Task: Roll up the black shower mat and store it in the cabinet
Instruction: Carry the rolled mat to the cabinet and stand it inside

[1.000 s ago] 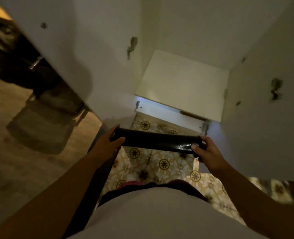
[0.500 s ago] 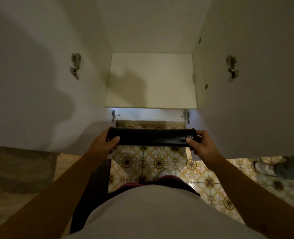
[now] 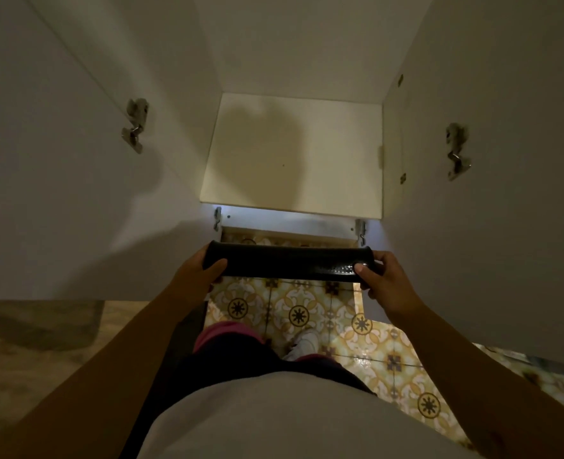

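Note:
The black shower mat (image 3: pixel 287 264) is rolled into a tight tube and lies level across the view, just in front of the white cabinet's bottom edge. My left hand (image 3: pixel 196 271) grips its left end and my right hand (image 3: pixel 385 281) grips its right end, thumbs on top. The cabinet (image 3: pixel 293 157) stands open ahead of me; its pale bottom shelf carries a shadow and nothing else that I can see. The mat is outside the cabinet, above the patterned floor.
Both cabinet doors are swung open, the left door (image 3: pixel 58 160) and right door (image 3: pixel 505 193) flanking my arms, each with a metal hinge. Below is yellow patterned tile floor (image 3: pixel 307 313); my shoe (image 3: pixel 303 342) and white shirt show at the bottom. A grey rug (image 3: pixel 38 323) lies at left.
The view has swung round to face the open cabinet squarely. The rolled mat, held at both ends, has come level and closer to the cabinet's front edge.

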The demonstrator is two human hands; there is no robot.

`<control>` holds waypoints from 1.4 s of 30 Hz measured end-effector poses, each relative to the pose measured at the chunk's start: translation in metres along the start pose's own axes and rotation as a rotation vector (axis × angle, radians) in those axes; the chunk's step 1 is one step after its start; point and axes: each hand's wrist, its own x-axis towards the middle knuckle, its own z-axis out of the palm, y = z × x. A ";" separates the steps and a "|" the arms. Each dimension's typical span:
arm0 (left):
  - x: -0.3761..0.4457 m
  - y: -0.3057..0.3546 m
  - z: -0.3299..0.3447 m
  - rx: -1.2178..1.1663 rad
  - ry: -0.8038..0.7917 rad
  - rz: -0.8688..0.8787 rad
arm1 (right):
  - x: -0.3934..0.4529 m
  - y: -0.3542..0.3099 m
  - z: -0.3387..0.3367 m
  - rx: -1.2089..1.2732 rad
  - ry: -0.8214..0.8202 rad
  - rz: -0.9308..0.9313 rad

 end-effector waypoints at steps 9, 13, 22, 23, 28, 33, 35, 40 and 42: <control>0.073 -0.012 -0.006 -0.021 -0.079 -0.041 | 0.055 0.014 0.018 -0.014 0.041 0.121; 0.128 -0.031 -0.008 -0.028 -0.091 -0.077 | 0.096 0.034 0.039 -0.003 0.062 0.177; 0.299 -0.167 0.012 0.003 -0.057 -0.131 | 0.252 0.164 0.097 0.013 0.076 0.250; 0.322 -0.190 0.019 0.014 -0.053 -0.130 | 0.275 0.186 0.104 0.014 0.070 0.249; 0.429 -0.293 0.046 0.000 -0.078 -0.089 | 0.385 0.288 0.134 0.024 0.071 0.211; 0.506 -0.363 0.066 -0.080 -0.046 0.009 | 0.479 0.355 0.162 0.010 0.098 0.105; 0.528 -0.382 0.070 -0.120 -0.029 0.040 | 0.510 0.364 0.172 -0.077 0.077 0.036; 0.561 -0.393 0.069 -0.159 0.076 0.126 | 0.569 0.365 0.189 -0.240 -0.012 -0.080; 0.567 -0.390 0.069 -0.156 0.138 0.144 | 0.580 0.361 0.196 -0.233 -0.027 -0.076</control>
